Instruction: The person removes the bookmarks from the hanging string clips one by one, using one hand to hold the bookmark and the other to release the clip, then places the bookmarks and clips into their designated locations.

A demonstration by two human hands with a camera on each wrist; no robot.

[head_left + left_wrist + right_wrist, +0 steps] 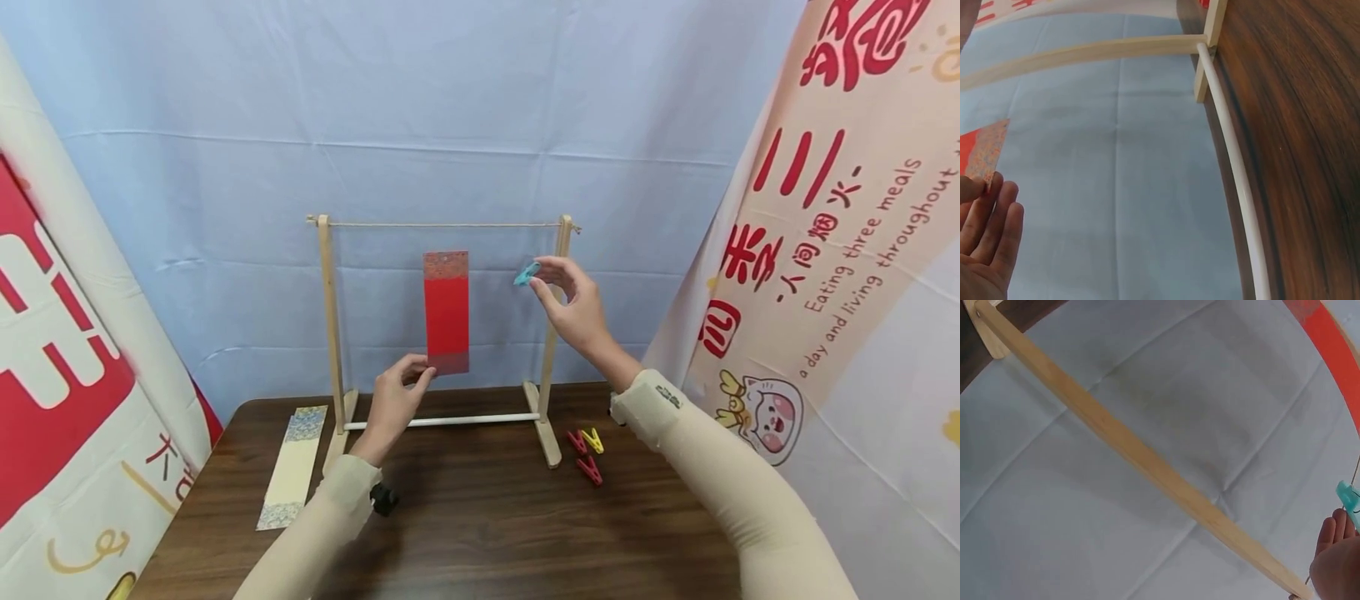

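Note:
My left hand pinches the lower left corner of a red paper strip with patterned bands at both ends. The strip stands upright in the head view, its top edge below the string of a wooden frame. In the left wrist view the strip's patterned corner lies between thumb and fingers. My right hand holds a teal clothespin between thumb and fingertips, right of the strip and near the frame's right post. Part of the clothespin shows at the edge of the right wrist view.
Two wooden posts carry the string, with a white rod joining their feet. On the table lie a cream strip with blue patterned ends at left, and two red clothespins and a yellow one at right. Cloth hangs behind.

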